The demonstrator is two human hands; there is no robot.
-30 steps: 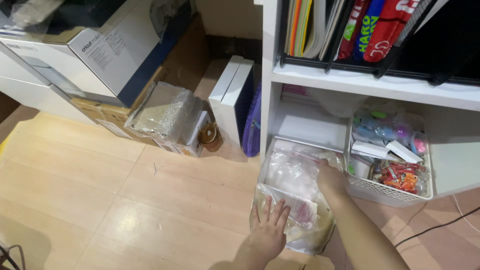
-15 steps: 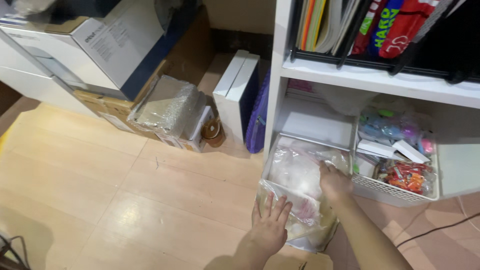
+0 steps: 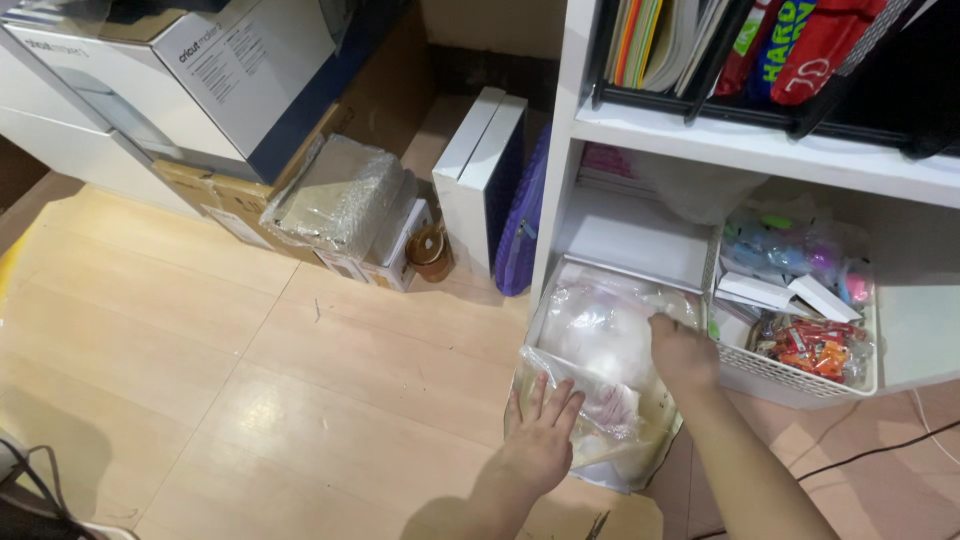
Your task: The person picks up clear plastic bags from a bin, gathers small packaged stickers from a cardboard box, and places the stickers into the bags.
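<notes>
Pressing left hand (image 3: pixel 541 437) flat, fingers (image 3: pixel 548 392) spread, not gripping, on near end of clear plastic bag (image 3: pixel 603 385) lying on floor beside white basket (image 3: pixel 790 372). Right hand (image 3: pixel 683 352) curling fingers, pinching bag's top. Both hands staying put since earlier frame.

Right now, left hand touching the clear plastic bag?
Touching. Head view shows the left hand with fingers spread flat on the clear plastic bag, no gap.

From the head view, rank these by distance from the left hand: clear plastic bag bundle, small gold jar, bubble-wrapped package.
1. Clear plastic bag bundle: under the left hand, touching.
2. Small gold jar: up-left, on the floor.
3. Bubble-wrapped package: farther up-left, atop the boxes.
</notes>
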